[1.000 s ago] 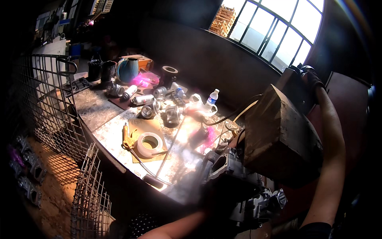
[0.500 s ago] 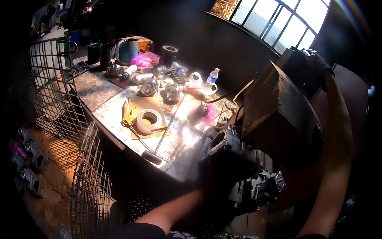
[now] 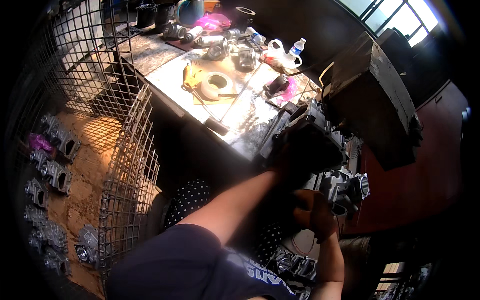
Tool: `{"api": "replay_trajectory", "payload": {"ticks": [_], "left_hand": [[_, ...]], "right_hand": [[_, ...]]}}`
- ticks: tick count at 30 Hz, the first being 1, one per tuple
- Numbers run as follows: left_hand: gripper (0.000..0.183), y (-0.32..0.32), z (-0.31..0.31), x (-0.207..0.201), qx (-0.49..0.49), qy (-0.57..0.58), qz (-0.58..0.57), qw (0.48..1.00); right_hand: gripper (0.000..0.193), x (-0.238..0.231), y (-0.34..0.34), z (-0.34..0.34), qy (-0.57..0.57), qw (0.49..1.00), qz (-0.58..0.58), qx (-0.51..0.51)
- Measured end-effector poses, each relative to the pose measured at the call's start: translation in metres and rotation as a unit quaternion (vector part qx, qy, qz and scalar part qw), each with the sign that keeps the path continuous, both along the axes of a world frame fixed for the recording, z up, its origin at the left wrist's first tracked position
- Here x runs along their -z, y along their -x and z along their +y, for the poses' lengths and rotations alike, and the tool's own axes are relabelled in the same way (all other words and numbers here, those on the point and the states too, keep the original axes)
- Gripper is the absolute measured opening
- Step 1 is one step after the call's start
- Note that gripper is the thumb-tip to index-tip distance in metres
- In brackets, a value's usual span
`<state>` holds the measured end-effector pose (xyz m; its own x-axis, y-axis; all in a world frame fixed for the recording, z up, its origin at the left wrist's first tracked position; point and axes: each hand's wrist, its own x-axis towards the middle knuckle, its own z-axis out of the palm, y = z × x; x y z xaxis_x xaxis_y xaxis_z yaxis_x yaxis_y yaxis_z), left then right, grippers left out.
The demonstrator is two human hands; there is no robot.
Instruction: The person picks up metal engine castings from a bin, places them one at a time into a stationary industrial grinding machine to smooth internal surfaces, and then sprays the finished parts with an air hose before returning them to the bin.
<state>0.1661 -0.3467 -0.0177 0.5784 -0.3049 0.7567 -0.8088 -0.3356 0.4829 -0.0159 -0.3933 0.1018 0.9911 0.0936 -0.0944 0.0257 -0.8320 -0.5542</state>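
Note:
My left hand, in a dark glove, lies in deep shadow against a grey metal casting on the machine at the table's right end. Its fingers do not show clearly. Lower and to the right is my right hand, also gloved, beside another cast metal part with a round open mouth. Shadow blurs its fingers, so I cannot make out whether they touch that part. Above both hands stands a large worn, box-shaped machine head.
The sunlit table carries a tape roll, a yellow-handled tool, a hammer, a water bottle and several metal parts. A wire cage with castings stands left. More castings sit below my right hand.
My right hand has come down from the top of the machine head to beside the lower casting. My left hand stays at the machine. The view has tilted downward and left.

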Motion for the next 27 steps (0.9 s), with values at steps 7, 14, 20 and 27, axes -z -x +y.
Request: {"api": "replay_trajectory", "payload": {"ticks": [7,14,20,27], "left_hand": [[0.044,-0.037,-0.021,0.061,-0.035,-0.037,0.038,0.998],[0.034,0.031,-0.054,-0.025,0.127,0.021,0.059,0.990],[0.040,-0.018,0.000,0.002,0.084,-0.210,0.172,0.959],[0.039,0.004,0.007,-0.007,0.143,0.050,0.293,0.944]], "right_hand": [[0.042,0.267,-0.042,-0.050,0.141,0.988,-0.043,-0.055],[0.050,0.461,0.024,-0.188,0.586,0.807,-0.056,0.043],[0.034,0.297,-0.036,-0.038,0.177,0.981,0.076,0.005],[0.042,0.310,-0.046,-0.044,0.366,0.919,0.137,-0.059]]}}
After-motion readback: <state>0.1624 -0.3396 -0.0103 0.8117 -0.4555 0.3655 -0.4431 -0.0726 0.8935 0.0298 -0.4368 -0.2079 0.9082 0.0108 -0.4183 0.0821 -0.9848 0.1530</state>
